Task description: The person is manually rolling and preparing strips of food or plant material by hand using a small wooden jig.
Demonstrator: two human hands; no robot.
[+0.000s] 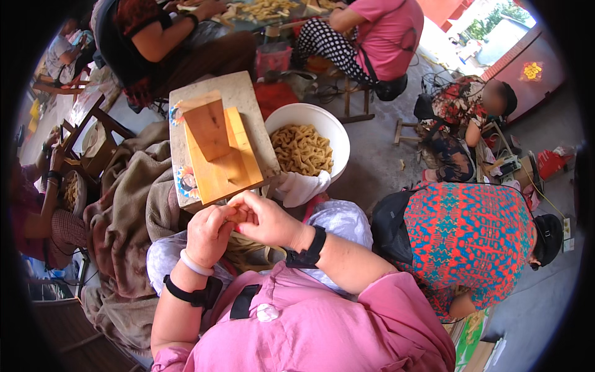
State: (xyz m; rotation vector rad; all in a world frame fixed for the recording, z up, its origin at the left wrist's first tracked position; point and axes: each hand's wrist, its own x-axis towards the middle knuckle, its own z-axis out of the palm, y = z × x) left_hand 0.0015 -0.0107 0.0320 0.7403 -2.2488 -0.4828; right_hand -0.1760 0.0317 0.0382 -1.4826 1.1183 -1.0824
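Note:
My left hand (207,232) and my right hand (274,221) meet in front of my lap, fingertips pinched together on a small tan piece (238,215) that the fingers mostly hide. Below them, long flat tan strips (253,255) lie across my lap. Just beyond the hands stands a small worn table (253,100) carrying a yellow-orange wooden board (246,174), with an upright brown wooden block (209,132) on it. To its right, a white bucket (342,139) holds many small folded tan pieces (302,151). A white cloth (304,189) hangs at the bucket's near rim.
A crumpled brown blanket (125,186) lies left of the table. Close on my right sits a person in a patterned shirt (465,232). Other people sit ahead, around a table with more tan pieces (265,8). A wooden stool (355,104) and a pink basket (273,60) stand there.

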